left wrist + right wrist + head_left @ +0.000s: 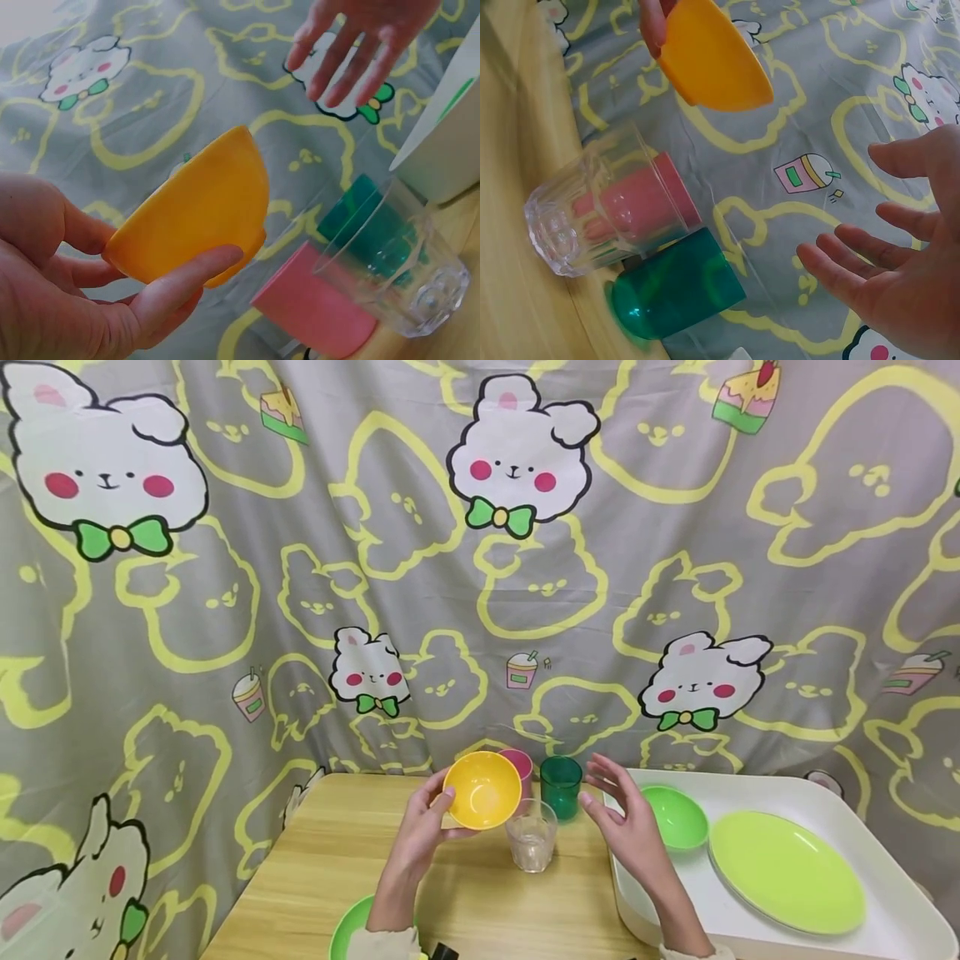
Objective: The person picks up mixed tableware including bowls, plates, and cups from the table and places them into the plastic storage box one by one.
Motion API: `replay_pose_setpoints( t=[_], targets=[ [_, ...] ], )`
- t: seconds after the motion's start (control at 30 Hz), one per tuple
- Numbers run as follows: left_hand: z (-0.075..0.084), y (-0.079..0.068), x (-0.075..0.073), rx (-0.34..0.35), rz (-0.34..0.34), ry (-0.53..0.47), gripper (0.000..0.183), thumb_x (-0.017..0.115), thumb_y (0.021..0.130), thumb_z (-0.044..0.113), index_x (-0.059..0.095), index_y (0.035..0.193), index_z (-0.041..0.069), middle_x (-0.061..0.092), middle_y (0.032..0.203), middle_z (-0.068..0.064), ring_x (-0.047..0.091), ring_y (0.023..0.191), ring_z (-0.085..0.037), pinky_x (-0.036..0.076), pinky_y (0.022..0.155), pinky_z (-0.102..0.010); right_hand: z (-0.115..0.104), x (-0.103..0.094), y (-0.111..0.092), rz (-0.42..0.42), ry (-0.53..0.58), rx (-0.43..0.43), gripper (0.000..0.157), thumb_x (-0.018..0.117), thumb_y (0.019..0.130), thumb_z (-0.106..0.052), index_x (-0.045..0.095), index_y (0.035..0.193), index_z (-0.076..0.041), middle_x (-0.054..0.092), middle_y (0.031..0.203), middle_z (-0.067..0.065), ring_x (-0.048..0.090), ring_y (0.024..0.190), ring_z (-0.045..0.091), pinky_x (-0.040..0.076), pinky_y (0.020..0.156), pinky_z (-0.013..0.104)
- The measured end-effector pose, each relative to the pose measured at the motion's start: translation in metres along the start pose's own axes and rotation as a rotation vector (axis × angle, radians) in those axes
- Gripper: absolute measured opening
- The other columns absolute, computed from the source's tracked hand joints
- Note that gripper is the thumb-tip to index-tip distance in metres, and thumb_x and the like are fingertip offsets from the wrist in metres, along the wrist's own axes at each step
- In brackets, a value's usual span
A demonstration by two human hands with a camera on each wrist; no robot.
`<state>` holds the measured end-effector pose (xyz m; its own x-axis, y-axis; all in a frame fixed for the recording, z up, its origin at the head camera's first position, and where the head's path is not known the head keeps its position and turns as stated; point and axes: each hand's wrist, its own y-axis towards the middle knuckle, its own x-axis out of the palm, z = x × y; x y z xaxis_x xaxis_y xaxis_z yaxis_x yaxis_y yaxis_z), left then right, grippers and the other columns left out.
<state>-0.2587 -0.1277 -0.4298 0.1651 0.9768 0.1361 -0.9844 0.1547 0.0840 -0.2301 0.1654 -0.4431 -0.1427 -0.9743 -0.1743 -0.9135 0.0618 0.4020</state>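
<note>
A yellow bowl (482,790) is held up off the table, tilted, with its inside toward the head camera. My left hand (422,827) grips it by its left side; in the left wrist view the thumb and fingers (187,281) lie against its wall. My right hand (628,827) is raised near the tray's left edge, fingers spread, holding nothing. Between the hands stand a clear glass (532,839), a pink cup (519,767) partly hidden behind the bowl, and a dark green cup (561,787), which is nearest to my right hand.
A white tray (626,902) on the right carries a green bowl (678,818) and a lime-green oval plate (787,872). Another green bowl (348,927) sits at the front left of the wooden table (322,843), partly behind my left forearm. A patterned curtain (420,602) hangs behind.
</note>
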Motion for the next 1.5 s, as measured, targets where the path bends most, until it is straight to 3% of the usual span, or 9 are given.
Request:
replay_pose_setpoints(
  t=[0.37, 0.7, 1.1, 1.33, 1.5],
  targets=[
    [-0.001, 0.004, 0.008, 0.005, -0.043, 0.019, 0.044, 0.046, 0.109, 0.009, 0.042, 0.151, -0.004, 0.042, 0.138, -0.026, 0.065, 0.101, -0.026, 0.063, 0.076, -0.049, -0.002, 0.005, 0.0, -0.034, 0.016, 0.042, 0.057, 0.069, 0.1, -0.016, 0.045, 0.151, -0.007, 0.053, 0.144, 0.017, 0.054, 0.131, 0.038, 0.053, 0.094, 0.021],
    [-0.008, 0.001, 0.02, -0.033, -0.092, -0.003, 0.046, 0.046, 0.11, 0.011, 0.039, 0.151, -0.006, 0.043, 0.142, -0.027, 0.064, 0.105, -0.025, 0.063, 0.078, -0.049, -0.001, 0.014, -0.003, -0.076, 0.012, 0.066, 0.056, 0.068, 0.101, -0.022, 0.046, 0.151, -0.012, 0.055, 0.145, 0.015, 0.056, 0.13, 0.036, 0.056, 0.099, 0.04],
    [-0.015, 0.0, 0.034, -0.025, -0.147, 0.014, 0.047, 0.049, 0.109, 0.012, 0.039, 0.153, -0.004, 0.044, 0.144, -0.025, 0.063, 0.105, -0.025, 0.063, 0.077, -0.048, 0.001, 0.027, -0.002, -0.116, -0.015, 0.107, 0.055, 0.07, 0.1, -0.022, 0.049, 0.15, -0.013, 0.057, 0.138, 0.015, 0.06, 0.125, 0.035, 0.056, 0.097, 0.035],
    [-0.015, 0.002, 0.037, -0.023, -0.182, 0.035, 0.046, 0.05, 0.109, 0.013, 0.042, 0.152, -0.002, 0.045, 0.144, -0.023, 0.061, 0.106, -0.025, 0.063, 0.077, -0.047, 0.002, 0.034, -0.002, -0.136, -0.056, 0.097, 0.052, 0.068, 0.101, -0.022, 0.051, 0.148, -0.007, 0.058, 0.141, 0.013, 0.061, 0.12, 0.03, 0.049, 0.107, 0.047],
    [-0.017, 0.002, 0.037, -0.018, -0.197, 0.039, 0.045, 0.051, 0.108, 0.012, 0.044, 0.151, 0.0, 0.045, 0.146, -0.022, 0.061, 0.108, -0.027, 0.063, 0.077, -0.048, 0.003, 0.033, -0.002, -0.133, -0.052, 0.077, 0.045, 0.065, 0.103, -0.015, 0.054, 0.146, -0.008, 0.061, 0.136, 0.013, 0.064, 0.117, 0.03, 0.056, 0.099, 0.041]
  ],
)
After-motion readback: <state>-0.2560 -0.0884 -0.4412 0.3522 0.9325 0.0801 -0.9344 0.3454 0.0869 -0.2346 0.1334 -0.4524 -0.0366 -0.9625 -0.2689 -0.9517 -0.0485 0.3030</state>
